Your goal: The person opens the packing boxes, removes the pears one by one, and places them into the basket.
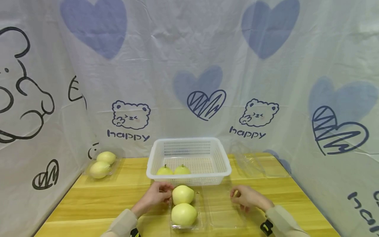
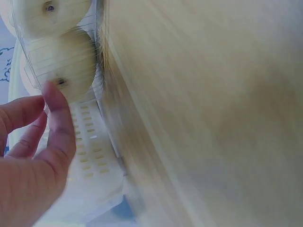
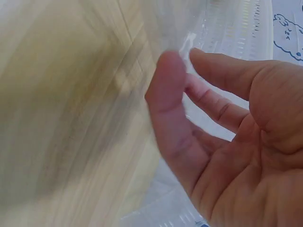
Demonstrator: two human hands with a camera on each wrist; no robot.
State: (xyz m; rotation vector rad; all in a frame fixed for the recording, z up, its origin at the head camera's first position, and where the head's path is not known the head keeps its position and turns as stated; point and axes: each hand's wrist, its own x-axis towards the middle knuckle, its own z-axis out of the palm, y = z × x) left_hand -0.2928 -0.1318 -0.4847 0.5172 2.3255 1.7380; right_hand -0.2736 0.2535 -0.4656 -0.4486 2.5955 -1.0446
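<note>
Head view: one wood-grain table (image 1: 88, 197) is bearing one white perforated basket (image 1: 207, 176) and, before it, one open clear clamshell (image 1: 200, 215); closing step, by my reading.
Left hand (image 1: 158, 193) is pinching the filled side, right hand (image 1: 248, 196) the lid (image 1: 222, 210); next move likely calls for folding it leftward. Six yellow-green pears (image 1: 183, 214) are showing: two in this clamshell, two in basket, two in far-left pack (image 1: 114, 168).
</note>
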